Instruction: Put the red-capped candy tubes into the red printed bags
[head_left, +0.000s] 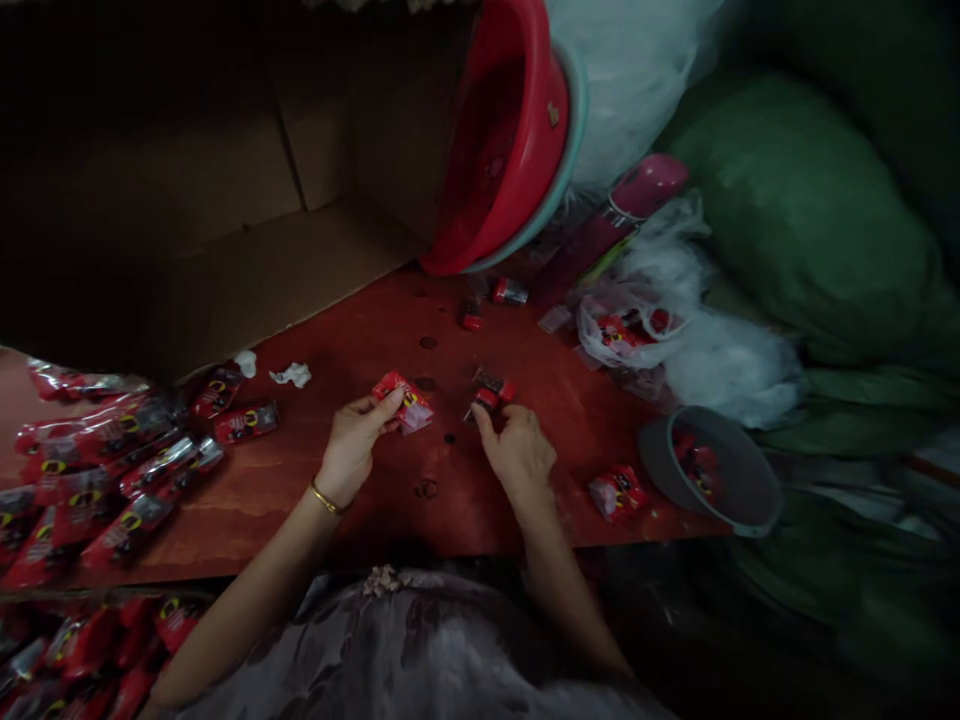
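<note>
My left hand, with a gold bangle at the wrist, pinches a small red plastic packet between thumb and fingers above the red table. To its right, my right hand is closed with thumb and fingertips at a small red-and-black piece. A second small red-capped piece lies against the fingers there; the dim light hides finer detail. Further back on the table are two more small red-capped pieces, one with a dark clear body and one mostly red.
Filled red packets are heaped at the left, with more below the table edge. A large open carton stands behind. Red basin, pink flask, plastic bag and grey tub line the right. A packet lies beside the tub.
</note>
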